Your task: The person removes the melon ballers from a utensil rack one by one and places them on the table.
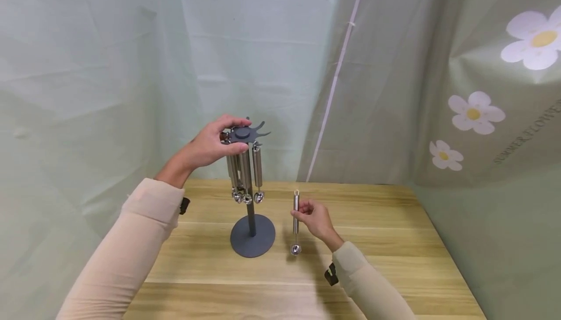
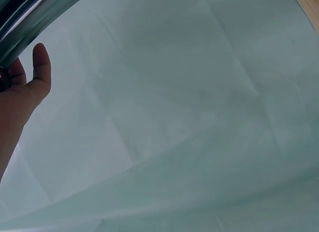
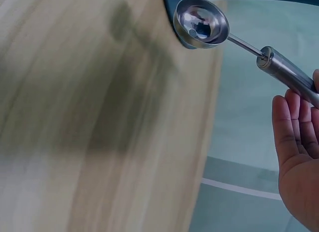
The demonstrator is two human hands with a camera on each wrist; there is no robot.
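Note:
A dark grey stand with a round base and a hook disc at its top stands on the wooden table. Several steel scoops hang from the hooks. My left hand grips the top disc, thumb on top; in the left wrist view only the thumb and a steel handle show. My right hand pinches the handle of one more steel scoop, held upright with its bowl down, just right of the stand's base.
Pale green cloth hangs behind the table, with white flowers printed on the right part. The table's right edge runs close to that cloth. Bare wood lies in front of the stand.

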